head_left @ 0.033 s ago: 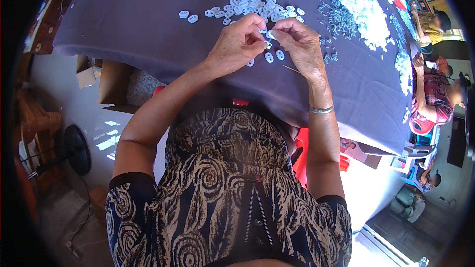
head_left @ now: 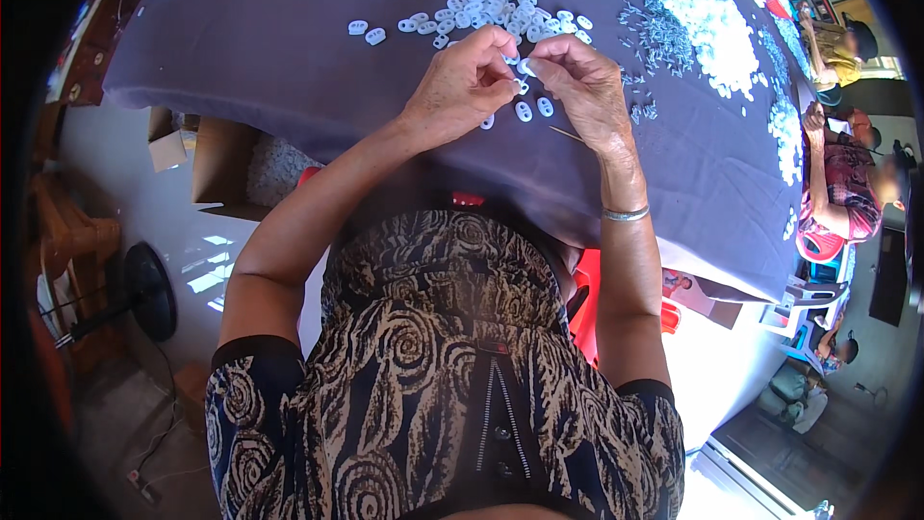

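Both my hands meet over a table covered with a dark purple cloth. My left hand pinches a small white plastic piece at its fingertips. My right hand pinches another small white piece right against it. A few loose white pieces lie just below my fingers. A scattered pile of the same white pieces lies just beyond my hands. A thin stick rests on the cloth under my right hand. A silver bangle circles my right wrist.
A bigger heap of white pieces and a patch of tiny thin parts lie at the right. Cardboard boxes stand under the table's left side, and a floor fan farther left. Another person sits at the right edge.
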A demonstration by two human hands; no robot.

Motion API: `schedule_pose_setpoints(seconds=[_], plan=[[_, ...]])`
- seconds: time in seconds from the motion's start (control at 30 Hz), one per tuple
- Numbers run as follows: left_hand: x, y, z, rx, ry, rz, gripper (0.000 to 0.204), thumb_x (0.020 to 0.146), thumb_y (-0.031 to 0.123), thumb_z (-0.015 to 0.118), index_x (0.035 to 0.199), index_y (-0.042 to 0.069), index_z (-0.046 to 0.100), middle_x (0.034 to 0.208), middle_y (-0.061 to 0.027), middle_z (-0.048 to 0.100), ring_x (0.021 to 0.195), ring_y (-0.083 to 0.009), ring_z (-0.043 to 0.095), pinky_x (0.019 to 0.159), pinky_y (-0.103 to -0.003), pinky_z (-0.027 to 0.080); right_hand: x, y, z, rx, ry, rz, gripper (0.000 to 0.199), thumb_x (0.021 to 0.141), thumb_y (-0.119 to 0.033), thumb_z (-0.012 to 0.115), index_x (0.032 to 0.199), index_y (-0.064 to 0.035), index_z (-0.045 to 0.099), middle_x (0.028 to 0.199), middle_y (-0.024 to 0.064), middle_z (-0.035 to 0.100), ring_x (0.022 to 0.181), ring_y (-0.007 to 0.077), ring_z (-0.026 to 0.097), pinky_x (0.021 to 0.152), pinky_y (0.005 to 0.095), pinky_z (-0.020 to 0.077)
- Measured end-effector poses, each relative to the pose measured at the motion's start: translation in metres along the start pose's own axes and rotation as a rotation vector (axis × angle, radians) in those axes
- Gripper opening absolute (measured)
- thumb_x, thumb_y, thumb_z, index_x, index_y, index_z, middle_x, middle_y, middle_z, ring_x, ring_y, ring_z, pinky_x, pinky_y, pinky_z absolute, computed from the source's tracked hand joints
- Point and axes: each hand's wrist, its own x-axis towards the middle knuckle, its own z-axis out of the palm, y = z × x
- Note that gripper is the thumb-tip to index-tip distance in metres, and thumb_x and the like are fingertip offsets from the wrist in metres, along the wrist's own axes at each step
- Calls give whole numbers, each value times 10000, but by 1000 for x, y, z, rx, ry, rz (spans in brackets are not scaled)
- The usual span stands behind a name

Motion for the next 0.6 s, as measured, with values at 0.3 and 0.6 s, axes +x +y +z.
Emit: schedule_pose_setpoints(seconds=[0.3, 0.6], plan=[[0, -2, 0, 1, 5, 10, 286, 825, 0, 624, 1064, 38, 471, 784, -13, 585, 698, -49, 530, 597, -204, 435, 0, 3, 2, 3, -24, 9, 29, 870, -24, 610, 889, -35, 628, 787, -53, 569, 682, 21, 485, 595, 184, 413], [0, -2, -1, -16, 37, 61, 294, 828, -4, 624, 1077, 36, 473, 794, -12, 580, 703, -45, 530, 595, -196, 437, -1, 2, 2, -7, -56, -1, 40, 864, -11, 614, 898, -27, 626, 803, -44, 577, 694, 24, 491, 593, 184, 416]])
